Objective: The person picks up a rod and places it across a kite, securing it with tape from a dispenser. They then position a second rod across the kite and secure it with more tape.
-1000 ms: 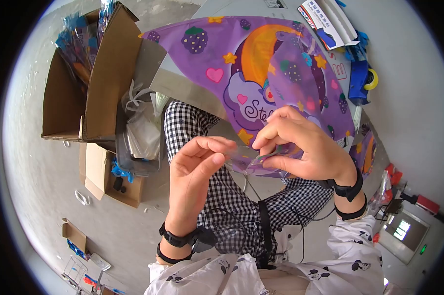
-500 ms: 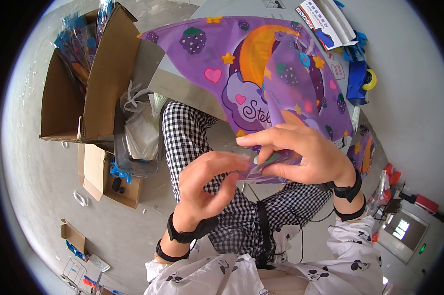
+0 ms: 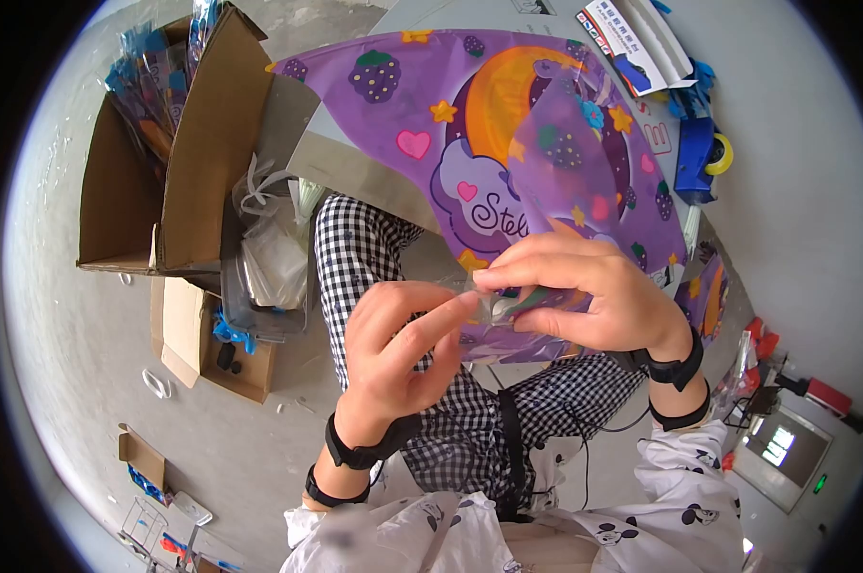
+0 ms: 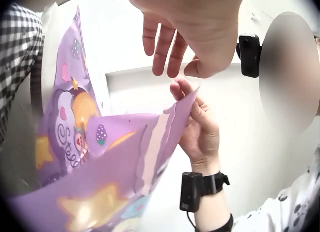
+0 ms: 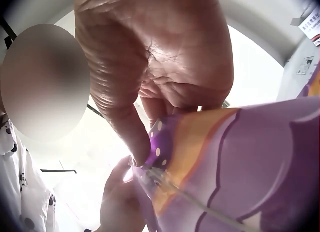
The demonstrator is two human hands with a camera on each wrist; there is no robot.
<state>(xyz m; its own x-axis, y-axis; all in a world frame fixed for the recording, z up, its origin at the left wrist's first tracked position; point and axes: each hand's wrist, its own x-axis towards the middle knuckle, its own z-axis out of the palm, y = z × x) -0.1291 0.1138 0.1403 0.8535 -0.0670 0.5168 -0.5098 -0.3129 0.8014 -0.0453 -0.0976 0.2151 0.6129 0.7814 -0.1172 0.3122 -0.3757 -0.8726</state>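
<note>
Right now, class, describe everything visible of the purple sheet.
The purple sheet looks thin and glossy, like plastic film. It shows an orange moon, pink hearts, stars, dark berries and a cloud lettered "Stel...". It partly overlies the grey table, its near part folded over. The right hand pinches its near edge; whether the left hand touches it is unclear.

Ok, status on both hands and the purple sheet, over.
Right hand pinching the edge of the purple sheet. Left hand open by that edge, contact unclear. Sheet partly folded, no obstruction seen.
</note>
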